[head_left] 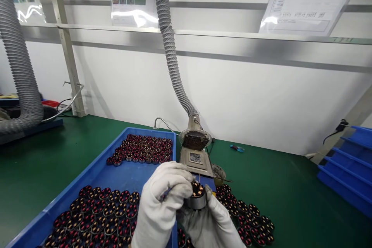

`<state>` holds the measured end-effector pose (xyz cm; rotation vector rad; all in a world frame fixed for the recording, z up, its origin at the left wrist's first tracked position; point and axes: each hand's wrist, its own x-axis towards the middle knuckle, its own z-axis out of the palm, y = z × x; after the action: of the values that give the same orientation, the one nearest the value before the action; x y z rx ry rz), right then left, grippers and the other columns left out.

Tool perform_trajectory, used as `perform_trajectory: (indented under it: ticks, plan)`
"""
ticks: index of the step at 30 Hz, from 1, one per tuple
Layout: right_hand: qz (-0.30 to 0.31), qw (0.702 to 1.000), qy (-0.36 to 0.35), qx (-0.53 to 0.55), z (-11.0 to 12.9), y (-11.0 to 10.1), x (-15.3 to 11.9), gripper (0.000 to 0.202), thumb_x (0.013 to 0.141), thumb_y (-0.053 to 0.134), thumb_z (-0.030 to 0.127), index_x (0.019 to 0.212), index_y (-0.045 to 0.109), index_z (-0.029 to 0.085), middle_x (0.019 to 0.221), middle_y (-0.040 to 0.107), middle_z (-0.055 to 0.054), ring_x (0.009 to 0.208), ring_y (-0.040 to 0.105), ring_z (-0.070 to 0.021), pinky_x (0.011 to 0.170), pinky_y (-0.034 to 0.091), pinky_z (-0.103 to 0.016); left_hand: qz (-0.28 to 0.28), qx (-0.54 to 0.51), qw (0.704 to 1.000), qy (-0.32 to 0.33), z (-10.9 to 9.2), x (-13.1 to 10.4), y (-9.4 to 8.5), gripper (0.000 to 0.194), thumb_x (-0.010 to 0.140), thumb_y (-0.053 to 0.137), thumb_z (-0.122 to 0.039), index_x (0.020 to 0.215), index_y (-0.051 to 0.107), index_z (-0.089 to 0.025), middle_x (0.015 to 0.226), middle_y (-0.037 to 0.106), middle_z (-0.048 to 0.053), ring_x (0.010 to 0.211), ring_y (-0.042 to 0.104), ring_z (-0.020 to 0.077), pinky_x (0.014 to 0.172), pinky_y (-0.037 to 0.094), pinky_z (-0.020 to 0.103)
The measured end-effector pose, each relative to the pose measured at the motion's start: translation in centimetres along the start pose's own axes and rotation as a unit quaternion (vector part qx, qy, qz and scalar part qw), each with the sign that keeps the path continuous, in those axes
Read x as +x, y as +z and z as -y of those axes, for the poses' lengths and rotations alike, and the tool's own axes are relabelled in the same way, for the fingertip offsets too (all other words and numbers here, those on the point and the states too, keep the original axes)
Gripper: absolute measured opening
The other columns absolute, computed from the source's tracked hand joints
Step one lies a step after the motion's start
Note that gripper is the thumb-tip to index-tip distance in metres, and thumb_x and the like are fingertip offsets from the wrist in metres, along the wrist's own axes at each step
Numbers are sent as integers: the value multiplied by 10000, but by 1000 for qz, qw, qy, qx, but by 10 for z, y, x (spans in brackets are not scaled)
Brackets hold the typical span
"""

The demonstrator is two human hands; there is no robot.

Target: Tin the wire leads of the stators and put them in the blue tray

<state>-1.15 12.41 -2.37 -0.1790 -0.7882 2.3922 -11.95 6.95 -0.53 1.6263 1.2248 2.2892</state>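
Note:
Both hands wear white gloves and meet at the lower middle of the view. A round metal-rimmed coil part (197,198), with copper-coloured windings inside, sits between them. My right hand (210,219) grips its rim from below and from the right. My left hand (167,197) is closed at the part's left side, fingers bent and pressed together; what its fingertips pinch is too small to make out. Just behind the hands stands a metal device (196,159) with a flat plate. To the left lies a blue tray (128,176) with many similar coil parts.
More coil parts (252,221) lie on the green table (290,190) at right. A grey hose (171,54) hangs down to the device. Small blue-handled pliers (237,148) lie behind. Blue trays (348,166) are stacked at the right edge.

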Motion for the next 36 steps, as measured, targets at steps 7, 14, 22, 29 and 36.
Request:
perform_trajectory:
  ticks: [7, 14, 22, 29, 36]
  plan:
    - [13, 1000, -1, 18, 11, 8, -7, 258, 672, 768, 271, 922, 712, 238, 949, 731, -56, 757, 693, -135, 672, 537, -201, -4, -31, 995, -97, 0, 3, -11, 158, 739, 634, -195, 818, 738, -283, 923, 729, -14, 890, 661, 162, 804, 524, 194]
    - [22, 997, -48, 54, 13, 0, -7, 273, 704, 744, 236, 972, 699, 261, 1003, 719, -32, 853, 671, -113, 757, 529, -202, 108, 72, 970, -206, -13, 5, -3, 282, 657, 637, -233, 929, 713, -241, 1078, 678, 73, 1007, 618, 250, 933, 479, 375]
    - [-9, 997, -48, 61, 2, -3, 0, 307, 632, 791, 301, 926, 704, 290, 945, 720, 8, 814, 649, -127, 741, 527, -260, 59, 32, 991, -113, -2, 3, -1, 120, 729, 620, -174, 778, 725, -203, 878, 720, 63, 820, 657, 192, 746, 540, 250]
    - [-8, 996, -77, -37, -4, -28, 11, 160, 682, 749, 283, 837, 710, 269, 846, 732, 0, 816, 667, -156, 820, 512, -327, -3, 13, 1000, -21, 0, -1, -6, 93, 781, 615, -190, 728, 685, -220, 785, 708, 25, 884, 626, 202, 794, 513, 271]
    - [5, 999, -43, -18, -3, -16, 0, 252, 711, 727, 331, 946, 684, 250, 933, 725, -37, 800, 679, -156, 727, 536, -293, 34, -8, 980, -198, -8, 9, -16, 189, 680, 626, -133, 824, 719, -214, 903, 720, 32, 819, 656, 179, 718, 527, 216]
